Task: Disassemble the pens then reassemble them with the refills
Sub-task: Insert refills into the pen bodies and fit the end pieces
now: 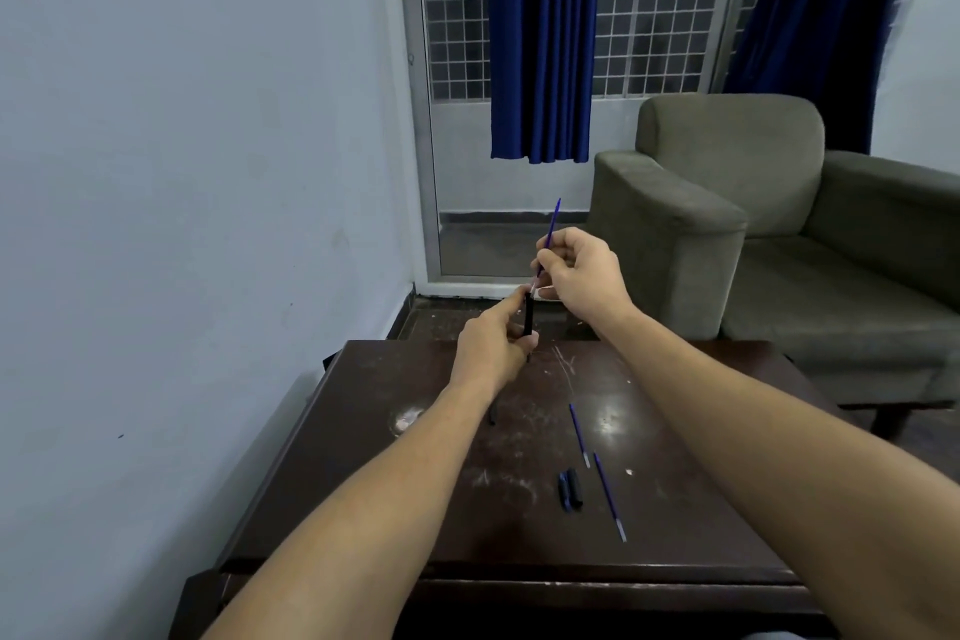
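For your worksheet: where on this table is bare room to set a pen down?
Free: the table's left side, from its left edge to the left forearm, and the front strip. Crowded: right of centre, where two refills and the caps lie.

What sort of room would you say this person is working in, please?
Probably a sitting room in a home or hostel: an upholstered armchair, blue curtains over a grilled window, and a worn dark wooden table serving as the workbench.
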